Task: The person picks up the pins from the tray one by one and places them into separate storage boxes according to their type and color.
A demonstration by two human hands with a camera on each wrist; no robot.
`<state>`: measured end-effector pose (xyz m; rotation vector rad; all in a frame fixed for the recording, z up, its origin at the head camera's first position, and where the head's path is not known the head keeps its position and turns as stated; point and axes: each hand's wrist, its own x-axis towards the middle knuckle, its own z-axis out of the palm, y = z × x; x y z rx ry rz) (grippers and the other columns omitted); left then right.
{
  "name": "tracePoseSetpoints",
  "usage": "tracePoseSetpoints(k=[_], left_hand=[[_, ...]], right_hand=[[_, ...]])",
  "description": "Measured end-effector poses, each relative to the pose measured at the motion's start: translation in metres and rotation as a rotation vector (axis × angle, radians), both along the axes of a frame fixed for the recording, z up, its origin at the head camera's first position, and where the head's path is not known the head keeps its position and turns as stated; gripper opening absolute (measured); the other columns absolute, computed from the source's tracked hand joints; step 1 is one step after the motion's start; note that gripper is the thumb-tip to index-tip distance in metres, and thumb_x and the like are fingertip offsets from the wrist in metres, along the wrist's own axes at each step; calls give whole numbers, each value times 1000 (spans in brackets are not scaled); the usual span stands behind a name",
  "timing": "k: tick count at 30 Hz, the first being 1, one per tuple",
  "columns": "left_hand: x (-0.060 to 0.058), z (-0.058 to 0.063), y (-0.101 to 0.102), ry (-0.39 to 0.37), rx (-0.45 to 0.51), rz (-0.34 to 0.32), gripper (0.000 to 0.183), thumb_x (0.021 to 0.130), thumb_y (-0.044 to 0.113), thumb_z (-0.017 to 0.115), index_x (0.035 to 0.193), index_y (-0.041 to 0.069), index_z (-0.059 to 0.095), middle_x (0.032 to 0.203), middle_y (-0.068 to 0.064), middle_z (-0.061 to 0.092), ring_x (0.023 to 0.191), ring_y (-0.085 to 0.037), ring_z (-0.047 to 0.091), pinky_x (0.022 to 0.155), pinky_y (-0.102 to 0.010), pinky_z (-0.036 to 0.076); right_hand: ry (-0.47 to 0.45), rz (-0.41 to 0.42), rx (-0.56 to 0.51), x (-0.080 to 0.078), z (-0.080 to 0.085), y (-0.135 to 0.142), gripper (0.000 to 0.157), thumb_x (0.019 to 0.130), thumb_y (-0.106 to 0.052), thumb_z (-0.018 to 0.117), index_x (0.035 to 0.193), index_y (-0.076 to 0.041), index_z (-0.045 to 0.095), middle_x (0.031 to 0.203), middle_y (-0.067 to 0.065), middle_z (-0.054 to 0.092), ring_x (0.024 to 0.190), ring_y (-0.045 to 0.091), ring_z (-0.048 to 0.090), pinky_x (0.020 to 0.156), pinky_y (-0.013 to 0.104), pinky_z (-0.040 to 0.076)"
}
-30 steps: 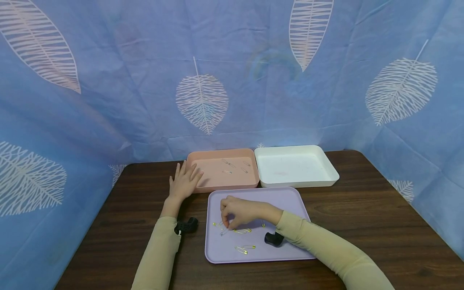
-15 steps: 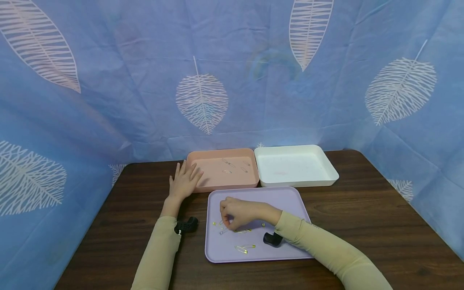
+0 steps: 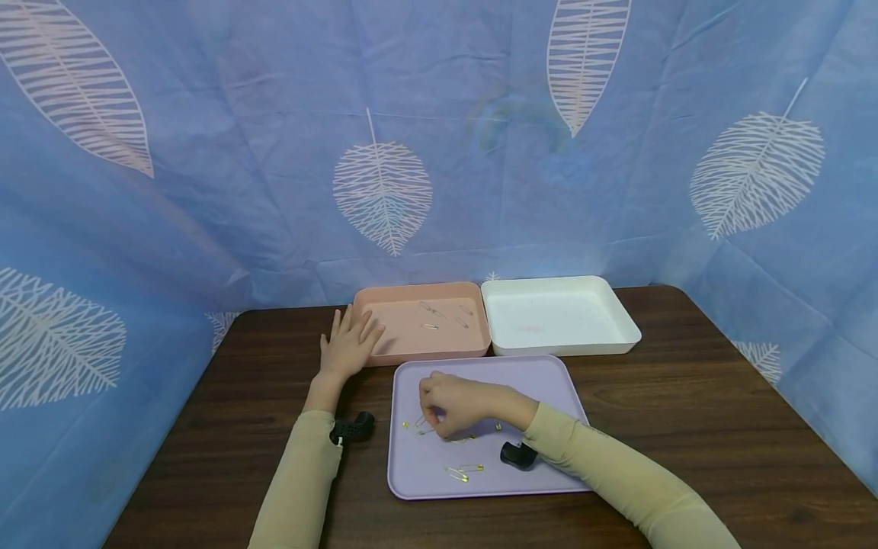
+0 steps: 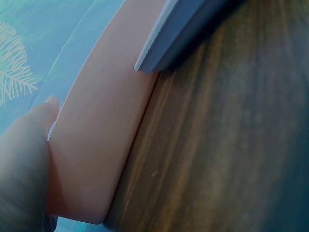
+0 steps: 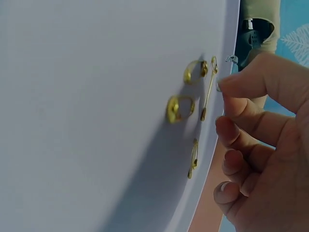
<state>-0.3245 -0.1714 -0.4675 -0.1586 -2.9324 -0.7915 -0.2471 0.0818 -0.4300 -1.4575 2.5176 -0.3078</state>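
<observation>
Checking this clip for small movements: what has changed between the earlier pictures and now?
The silver pin in the right hand has shifted: its outer end sits slightly higher in the head view. No release shows. The left hand at the pink tray and the two nearest gold pins stayed put.

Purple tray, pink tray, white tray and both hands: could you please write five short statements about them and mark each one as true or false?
1. The left hand touches the pink tray. True.
2. The right hand is over the purple tray, where gold safety pins lie. True.
3. The pink tray holds gold safety pins. False: it holds silver safety pins.
4. The left hand is a closed fist. False: it is spread open.
5. In the head view, the white tray stands right of the pink tray. True.
</observation>
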Motion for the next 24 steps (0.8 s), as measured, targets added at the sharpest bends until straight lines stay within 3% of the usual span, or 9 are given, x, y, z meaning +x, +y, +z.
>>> tracePoseSetpoints(k=[8,18,24], left_hand=[[1,-1,1,-12,-10,8,75,95,71,28,154,25,30,165,-13,5,152,-38,-3,109,-76,5],[0,-1,1,-4,-2,5,74,96,69,29,154,24,31,165,-14,6,152,-39,-3,108,-78,5],[0,0,1,-5,-2,3,74,96,69,30,154,23,31,165,-14,6,152,-39,-3,108,-77,5]], right_hand=[[46,-12,-45,0,4,3,18,70,-16,72,69,-23,56,91,-10,52,83,5,39,72,17,33],[192,-30,-139,-4,10,6,17,72,-16,70,71,-21,54,91,-7,52,88,9,43,80,24,39],[252,-65,-176,-9,13,8,17,72,-17,71,72,-22,54,93,-8,52,85,9,40,76,23,36]])
